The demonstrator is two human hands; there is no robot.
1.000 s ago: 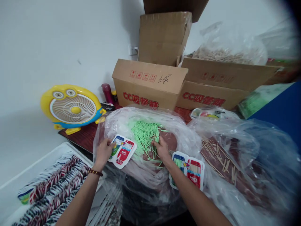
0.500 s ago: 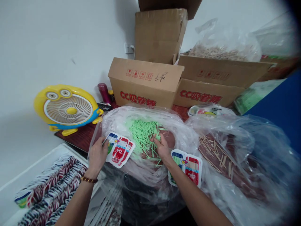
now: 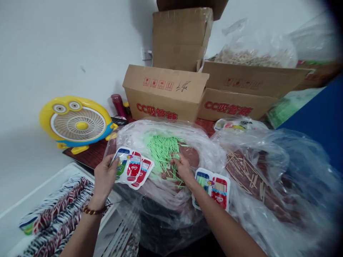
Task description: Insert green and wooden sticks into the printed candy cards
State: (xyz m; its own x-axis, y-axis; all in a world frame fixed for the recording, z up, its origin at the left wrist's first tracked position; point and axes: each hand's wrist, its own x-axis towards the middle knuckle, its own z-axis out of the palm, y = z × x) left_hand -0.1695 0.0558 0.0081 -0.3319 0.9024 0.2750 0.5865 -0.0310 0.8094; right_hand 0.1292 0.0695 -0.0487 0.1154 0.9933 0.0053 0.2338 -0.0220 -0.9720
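Observation:
At the left, my left hand (image 3: 105, 177) is closed on the edge of a candy packet (image 3: 134, 165) printed with a blue-green bottle and a red cola bottle. A second packet (image 3: 144, 173) lies partly under it. My right hand (image 3: 184, 170) reaches into the heap of thin green sticks (image 3: 163, 150), its fingers pinched around several of them. The sticks lie inside a spread clear plastic bag (image 3: 209, 153). Beside my right forearm, partly behind it, rests another packet (image 3: 220, 187) with green and pale sticks showing in its windows.
A second plastic bag with pale sticks (image 3: 248, 175) lies at the right. Cardboard boxes (image 3: 166, 91) stand at the back, and a yellow fan (image 3: 80, 123) at the left. Below it, a white bin (image 3: 57, 178) holds rows of packets.
My left hand has shifted slightly left with the upper packet, baring more of the packet beneath. My right hand has moved slightly left and down at the green sticks.

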